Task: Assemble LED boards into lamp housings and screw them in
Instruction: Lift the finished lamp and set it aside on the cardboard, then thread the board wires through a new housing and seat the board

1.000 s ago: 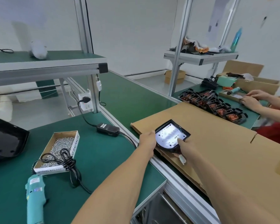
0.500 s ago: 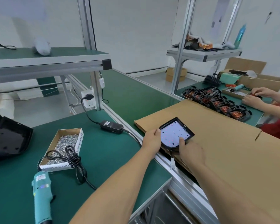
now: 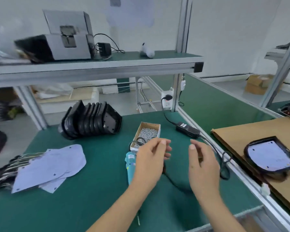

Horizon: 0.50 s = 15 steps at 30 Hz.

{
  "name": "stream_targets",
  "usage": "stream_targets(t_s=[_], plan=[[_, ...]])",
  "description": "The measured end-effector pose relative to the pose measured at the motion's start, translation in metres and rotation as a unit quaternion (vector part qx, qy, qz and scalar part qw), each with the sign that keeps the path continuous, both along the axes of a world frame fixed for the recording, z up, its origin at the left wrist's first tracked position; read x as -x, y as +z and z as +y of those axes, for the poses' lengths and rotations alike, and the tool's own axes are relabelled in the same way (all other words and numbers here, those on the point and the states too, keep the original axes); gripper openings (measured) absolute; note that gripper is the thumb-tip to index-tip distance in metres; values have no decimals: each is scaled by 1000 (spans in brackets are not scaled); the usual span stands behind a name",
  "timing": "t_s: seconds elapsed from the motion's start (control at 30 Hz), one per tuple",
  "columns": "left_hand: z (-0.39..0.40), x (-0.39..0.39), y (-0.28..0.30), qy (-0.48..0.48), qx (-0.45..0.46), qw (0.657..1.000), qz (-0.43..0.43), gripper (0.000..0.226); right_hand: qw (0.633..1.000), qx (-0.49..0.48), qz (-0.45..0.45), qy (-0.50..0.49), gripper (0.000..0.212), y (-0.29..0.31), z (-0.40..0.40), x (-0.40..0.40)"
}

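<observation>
A finished lamp housing with a white LED board (image 3: 271, 156) lies on the brown cardboard (image 3: 238, 134) at the right. My left hand (image 3: 151, 158) and my right hand (image 3: 203, 163) hover over the green table (image 3: 99, 190) with loosely curled fingers and hold nothing. A teal electric screwdriver (image 3: 130, 164) lies partly under my left hand. Just beyond it stands a cardboard box of screws (image 3: 147, 133). A row of black housings (image 3: 90, 121) stands at the back left. White LED boards (image 3: 49, 166) with wires are stacked at the left.
A black power adapter (image 3: 187, 130) and its cable (image 3: 224, 164) lie along the table's right rail. A wall socket (image 3: 167, 101) hangs on the aluminium post. An upper shelf (image 3: 94, 69) carries a grey machine (image 3: 60, 42). Another cardboard box (image 3: 258, 84) sits on the floor behind.
Both hands let go of the assembled lamp, leaving it on the cardboard, and moved left over the green table. The view swung left, bringing the housings and LED boards into sight.
</observation>
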<state>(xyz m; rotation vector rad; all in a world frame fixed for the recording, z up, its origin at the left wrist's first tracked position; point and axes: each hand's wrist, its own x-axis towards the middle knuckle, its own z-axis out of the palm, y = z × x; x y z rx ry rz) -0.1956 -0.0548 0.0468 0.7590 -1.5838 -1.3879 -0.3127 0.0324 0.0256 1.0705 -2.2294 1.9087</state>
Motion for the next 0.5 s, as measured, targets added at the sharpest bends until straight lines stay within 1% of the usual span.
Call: stream_targets(t_s=[0.13,0.17,0.23,0.3,0.4,0.5], plan=[[-38,-93,-14,121,-4,990,-68,35,987,-5,-22,158,14,0,-49,-83],[-47,-111,-19,148,-12,984,-95,34,980,-20,-31,193,13,-2,-61,-98],[-66,-138,-29,182,-26,972,-144,24,964,-80,-32,250,14,-10,-84,-120],[-83,-149,-37,187,-33,962,-195,18,951,-141,-9,274,17,-21,-105,-131],[-105,-155,-52,182,-21,942,-280,19,935,-218,27,279,24,-33,-145,-138],[-111,-159,-69,181,2,930,-318,21,923,-265,14,279,29,-36,-187,-140]])
